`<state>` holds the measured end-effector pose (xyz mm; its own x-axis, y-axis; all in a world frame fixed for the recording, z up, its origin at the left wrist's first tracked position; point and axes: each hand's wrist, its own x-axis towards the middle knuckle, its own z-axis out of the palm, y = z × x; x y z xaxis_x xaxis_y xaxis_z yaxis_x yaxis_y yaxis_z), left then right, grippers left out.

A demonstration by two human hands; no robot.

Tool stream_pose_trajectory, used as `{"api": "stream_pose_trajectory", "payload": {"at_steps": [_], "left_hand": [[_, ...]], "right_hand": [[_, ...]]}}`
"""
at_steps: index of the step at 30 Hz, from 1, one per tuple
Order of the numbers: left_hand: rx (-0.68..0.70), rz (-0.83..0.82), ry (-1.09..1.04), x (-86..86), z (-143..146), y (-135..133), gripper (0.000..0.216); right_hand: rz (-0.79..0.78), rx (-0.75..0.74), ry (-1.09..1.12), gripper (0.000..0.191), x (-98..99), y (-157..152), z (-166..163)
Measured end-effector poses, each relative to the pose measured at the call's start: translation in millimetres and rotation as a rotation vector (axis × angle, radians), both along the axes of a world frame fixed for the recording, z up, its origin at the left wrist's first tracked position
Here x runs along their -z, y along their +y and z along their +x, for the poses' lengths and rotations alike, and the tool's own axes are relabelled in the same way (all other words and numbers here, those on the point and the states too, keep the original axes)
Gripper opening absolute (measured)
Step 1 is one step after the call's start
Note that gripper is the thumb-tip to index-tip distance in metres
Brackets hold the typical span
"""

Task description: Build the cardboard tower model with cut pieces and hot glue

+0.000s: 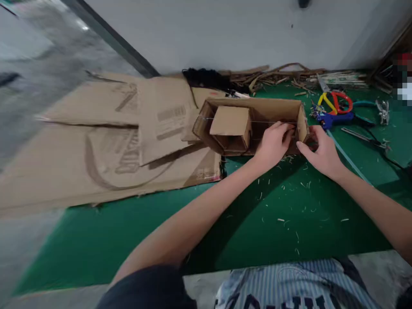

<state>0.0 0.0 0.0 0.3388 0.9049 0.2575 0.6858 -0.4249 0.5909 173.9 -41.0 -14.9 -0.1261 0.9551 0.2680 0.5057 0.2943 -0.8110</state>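
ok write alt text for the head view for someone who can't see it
Two bare hands hold the right end of an open cardboard box on a green mat: the left hand on its front wall, the right hand at its end wall. Flattened cardboard sheets lie to the left, scissors to the right.

This is looking like a cardboard craft workshop. Flattened cardboard sheets point(106, 141) are lying across a green-covered counter point(225, 240), and an open cardboard box point(267, 109) is sitting on it. Cardboard offcuts point(277, 75) are lying heaped along the wall. Red-and-yellow-handled scissors point(336, 103) are resting nearby, and small shavings point(291, 221) are littering the surface.
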Motion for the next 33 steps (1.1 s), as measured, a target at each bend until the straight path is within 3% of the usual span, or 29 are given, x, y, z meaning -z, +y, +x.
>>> {"api": "stream_pose_trajectory", "payload": {"at_steps": [9,33], "left_hand": [[0.074,-0.004,0.252,-0.4,5.4,11.3,0.033],[0.039,-0.038,0.343,-17.4,12.3,1.2,0.033]], "right_hand": [[0.049,0.071,0.014,0.035,17.3,8.3,0.8],[0.096,0.048,-0.059,0.029,11.6,8.0,-2.7]]}}
